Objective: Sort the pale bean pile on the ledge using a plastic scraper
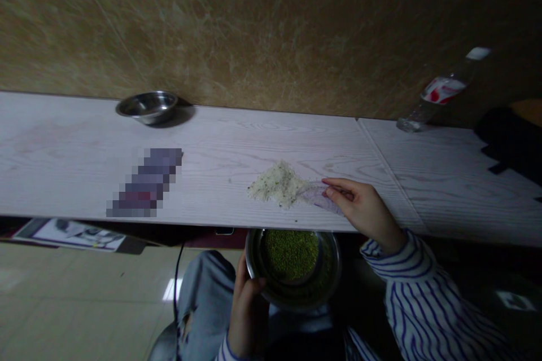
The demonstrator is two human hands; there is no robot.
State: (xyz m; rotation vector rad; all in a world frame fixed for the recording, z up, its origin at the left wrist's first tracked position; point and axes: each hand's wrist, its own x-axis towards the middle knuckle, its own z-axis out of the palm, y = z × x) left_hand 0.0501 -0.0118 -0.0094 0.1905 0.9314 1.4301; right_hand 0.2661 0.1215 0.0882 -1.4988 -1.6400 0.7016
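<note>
My left hand [249,299] grips the left rim of a metal bowl [334,265], below the table's front edge. Small green beans [292,254], like mung beans, lie in this bowl. On the table is a loose heap of white rice [279,183] with darker specks in it. Just right of the heap, my right hand [359,203] pinches a thin, see-through purplish sheet [315,193] between thumb and fingers. The sheet's left end meets the edge of the rice. Its exact kind is unclear.
A shallow metal bowl [148,108] stands at the back left of the pale wooden table [212,141]. In front of it lies a blurred-out flat object [148,183]. A clear bottle [440,90] and a dark item [516,141] are at the right. Behind rises a marbled wall [254,28].
</note>
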